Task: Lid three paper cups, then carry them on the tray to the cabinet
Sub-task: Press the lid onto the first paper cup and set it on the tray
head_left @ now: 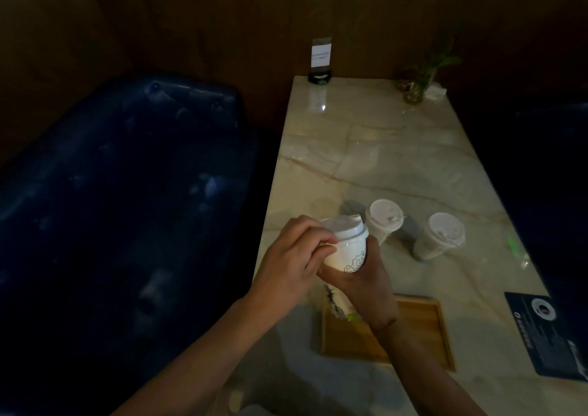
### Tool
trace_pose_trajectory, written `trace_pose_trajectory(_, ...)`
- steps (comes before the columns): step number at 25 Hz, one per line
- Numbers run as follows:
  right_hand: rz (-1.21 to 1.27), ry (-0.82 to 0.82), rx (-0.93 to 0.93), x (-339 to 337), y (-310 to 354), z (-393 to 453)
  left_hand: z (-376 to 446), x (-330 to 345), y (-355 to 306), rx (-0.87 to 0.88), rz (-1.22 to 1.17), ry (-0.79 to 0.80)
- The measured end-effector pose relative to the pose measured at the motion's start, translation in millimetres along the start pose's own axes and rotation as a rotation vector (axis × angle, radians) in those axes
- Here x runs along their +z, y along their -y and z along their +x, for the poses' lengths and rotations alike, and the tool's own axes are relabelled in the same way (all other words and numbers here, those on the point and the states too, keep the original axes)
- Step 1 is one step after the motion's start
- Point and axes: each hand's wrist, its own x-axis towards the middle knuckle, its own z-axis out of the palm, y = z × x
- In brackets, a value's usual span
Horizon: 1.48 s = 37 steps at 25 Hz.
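Note:
A white paper cup (348, 256) with a line drawing is held above the near left part of the marble table (381, 148). My right hand (366, 285) wraps around its body from below. My left hand (294, 256) grips the rim of the white lid (345, 229) sitting on that cup. Two more lidded paper cups stand on the table behind: one (383, 221) in the middle, another (440, 235) to its right. A wooden tray (423, 326) lies on the table beneath my right wrist, with nothing visible on its bare part.
A dark blue padded seat (127, 192) fills the left side, beside the table's left edge. At the far end stand a small sign holder (320, 62) and a plant in a glass (416, 81). A dark printed card (547, 329) lies at the table's near right.

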Motion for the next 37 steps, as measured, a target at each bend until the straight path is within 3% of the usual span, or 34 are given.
trace_pose_trajectory(3,-0.023,-0.064,-0.017,1.2,3.4,-2.7,4.5,0.7,-2.3,0.043,0.018,-0.023)
trace_pose_trajectory(7,0.058,-0.027,-0.038,-6.6,10.9,-9.4,5.4,-6.0,-4.4,0.080,-0.043,-0.060)
trace_pose_trajectory(21,0.361,0.270,0.121,-27.8,14.7,-23.1,-15.1,-14.9,-10.3,-0.025,-0.248,-0.064)
trace_pose_trajectory(27,0.288,0.190,0.128,-16.6,19.5,-8.2,-5.5,-3.6,-7.9,-0.036,-0.136,-0.157)
trace_pose_trajectory(34,0.039,-0.042,-0.013,-5.1,22.7,-0.2,4.1,10.4,-14.3,0.072,0.033,-0.199)
trace_pose_trajectory(37,0.055,-0.041,-0.022,-8.6,25.2,-3.1,5.7,5.5,-16.0,0.112,0.056,-0.224)
